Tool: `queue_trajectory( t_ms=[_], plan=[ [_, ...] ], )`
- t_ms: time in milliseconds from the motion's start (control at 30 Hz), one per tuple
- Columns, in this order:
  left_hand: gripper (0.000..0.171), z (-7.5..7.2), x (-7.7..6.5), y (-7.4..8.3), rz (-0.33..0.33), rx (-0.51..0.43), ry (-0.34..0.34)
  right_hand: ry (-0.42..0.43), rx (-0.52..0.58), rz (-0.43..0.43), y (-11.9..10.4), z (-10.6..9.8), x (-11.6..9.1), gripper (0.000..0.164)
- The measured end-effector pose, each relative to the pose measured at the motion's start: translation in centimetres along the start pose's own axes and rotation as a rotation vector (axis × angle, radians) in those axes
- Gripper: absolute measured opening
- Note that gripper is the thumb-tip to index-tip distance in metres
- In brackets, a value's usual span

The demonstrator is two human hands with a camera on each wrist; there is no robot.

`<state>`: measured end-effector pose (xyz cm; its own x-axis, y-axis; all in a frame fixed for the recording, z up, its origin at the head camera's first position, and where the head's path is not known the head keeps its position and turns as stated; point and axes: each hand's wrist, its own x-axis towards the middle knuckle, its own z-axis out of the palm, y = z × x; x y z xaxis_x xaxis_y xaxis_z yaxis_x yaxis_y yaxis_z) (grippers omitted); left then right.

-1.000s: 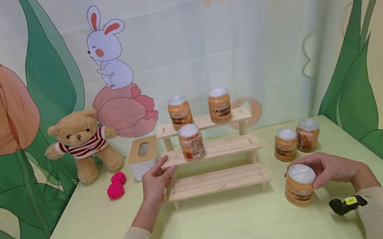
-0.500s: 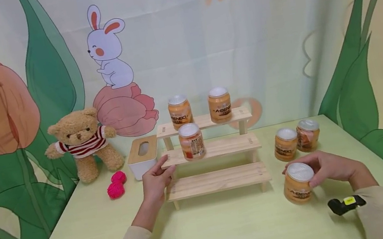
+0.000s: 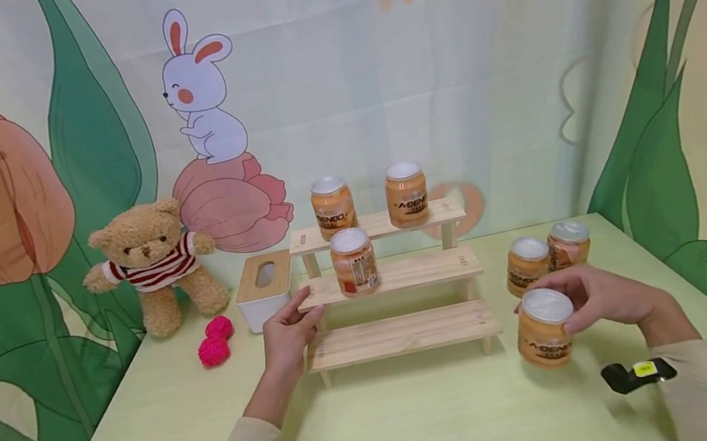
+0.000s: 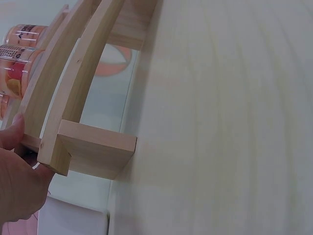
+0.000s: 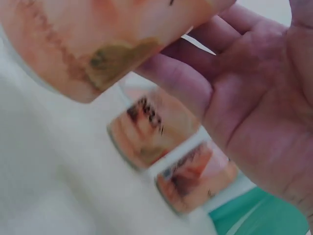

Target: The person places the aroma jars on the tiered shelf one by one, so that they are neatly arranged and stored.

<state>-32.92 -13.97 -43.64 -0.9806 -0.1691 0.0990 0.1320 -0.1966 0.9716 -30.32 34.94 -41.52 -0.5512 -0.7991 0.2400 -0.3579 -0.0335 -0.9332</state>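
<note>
A three-tier wooden display shelf [image 3: 406, 332] stands mid-table. My left hand [image 3: 287, 339] grips the left end of its middle tier between thumb and fingers; the left wrist view shows that hand [image 4: 22, 181] at the board's end. On the right, my right hand [image 3: 608, 296] holds an orange-labelled jar [image 3: 544, 337] with a silver lid, fingers around its far side and thumb at its near side. The jar is slightly tilted, close over the table. One jar [image 3: 355, 263] sits on the middle tier; another jar [image 3: 334, 208] and a third jar [image 3: 406, 195] are on the top tier.
Behind my right hand stand two more jars, a nearer jar [image 3: 527, 262] and a farther jar [image 3: 568, 242]. Left of the shelf are a white tissue box [image 3: 263, 308] with a wooden lid, pink yarn balls [image 3: 213, 351] and a teddy bear [image 3: 156, 267]. A printed curtain [image 3: 477, 77] hangs behind.
My right hand has raised the jar slightly and moved it a little left and away from me. My left hand keeps its grip on the shelf.
</note>
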Motion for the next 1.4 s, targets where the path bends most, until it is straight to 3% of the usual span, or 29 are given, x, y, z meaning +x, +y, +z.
queue_trajectory(
  t_ms=[167,733,1100,1400],
  plan=[
    [0.049,0.1,0.1,0.1,-0.007,0.002,0.009,0.018,-0.068,-0.041,-1.7,1.2,1.8,0.056],
    [0.048,-0.1,0.1,0.0,-0.006,0.004,-0.006,0.247,-0.212,0.114,-3.7,6.6,7.7,0.05],
    [0.048,-0.1,0.1,0.0,-0.02,0.007,-0.007,0.566,-0.226,0.128,-4.7,9.0,11.1,0.056],
    [0.048,-0.1,0.0,0.0,-0.03,0.021,0.004,0.682,-0.186,0.073,-5.3,8.8,13.1,0.057]
  ],
)
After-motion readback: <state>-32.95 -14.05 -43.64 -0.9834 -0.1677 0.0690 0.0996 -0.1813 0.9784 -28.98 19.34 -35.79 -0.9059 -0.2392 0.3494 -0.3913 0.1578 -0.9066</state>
